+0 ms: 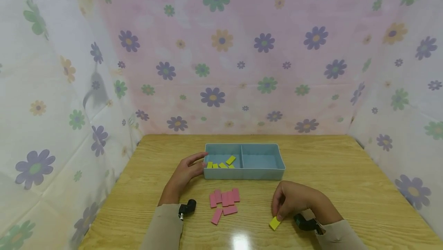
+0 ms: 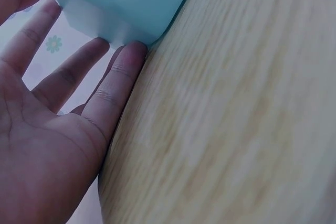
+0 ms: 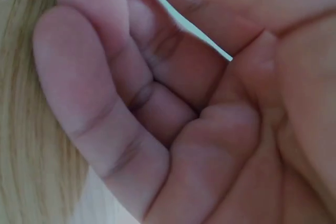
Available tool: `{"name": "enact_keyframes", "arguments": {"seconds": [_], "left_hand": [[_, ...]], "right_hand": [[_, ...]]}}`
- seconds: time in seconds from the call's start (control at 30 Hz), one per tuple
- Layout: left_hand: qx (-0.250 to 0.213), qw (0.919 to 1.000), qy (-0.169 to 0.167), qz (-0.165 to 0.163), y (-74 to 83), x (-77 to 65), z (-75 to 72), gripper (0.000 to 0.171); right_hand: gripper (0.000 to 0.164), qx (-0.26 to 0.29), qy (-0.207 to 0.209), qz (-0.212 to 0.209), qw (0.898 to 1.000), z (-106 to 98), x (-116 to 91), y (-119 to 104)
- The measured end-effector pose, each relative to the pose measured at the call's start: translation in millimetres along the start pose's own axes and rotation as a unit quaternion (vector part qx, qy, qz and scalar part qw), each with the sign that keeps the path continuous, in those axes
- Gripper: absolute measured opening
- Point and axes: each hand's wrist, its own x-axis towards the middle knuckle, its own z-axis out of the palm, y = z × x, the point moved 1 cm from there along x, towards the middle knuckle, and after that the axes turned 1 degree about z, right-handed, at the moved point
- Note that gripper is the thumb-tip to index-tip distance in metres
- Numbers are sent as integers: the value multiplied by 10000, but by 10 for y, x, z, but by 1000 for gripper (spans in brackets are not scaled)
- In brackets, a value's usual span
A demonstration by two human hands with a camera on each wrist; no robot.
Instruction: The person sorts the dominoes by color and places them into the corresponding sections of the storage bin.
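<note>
A light blue two-compartment box [image 1: 263, 174] stands at the middle of the table. My left hand [image 1: 185, 173] touches its left end, fingers stretched out; in the left wrist view the fingertips [image 2: 134, 51] meet the box's end wall [image 2: 131, 3]. Near the front right, my right hand [image 1: 297, 200] pinches a small yellow rectangular block [image 1: 275, 224] between thumb and fingers, low over the table. Several more yellow blocks [image 1: 230, 160] lie in the box's left compartment. The right wrist view shows curled fingers [image 3: 73, 72], with the block hidden.
Several pink rectangular blocks [image 1: 230, 210] lie in a loose group on the wooden table [image 1: 145, 211], in front of the box and between the two hands. Flower-patterned cloth [image 1: 242, 50] hangs behind the table and at both sides.
</note>
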Motion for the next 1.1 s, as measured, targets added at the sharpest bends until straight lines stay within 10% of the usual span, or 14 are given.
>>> {"name": "enact_keyframes", "arguments": {"seconds": [0.37,1.1], "left_hand": [[-41,10000,7,10,12,5,12,50],[1,9999,96,-80,-29,29,3,49]], "right_hand": [[16,367,-166,-564,9976,-72,43,64],[11,435,351,-340,9979,-135,52,69]]}}
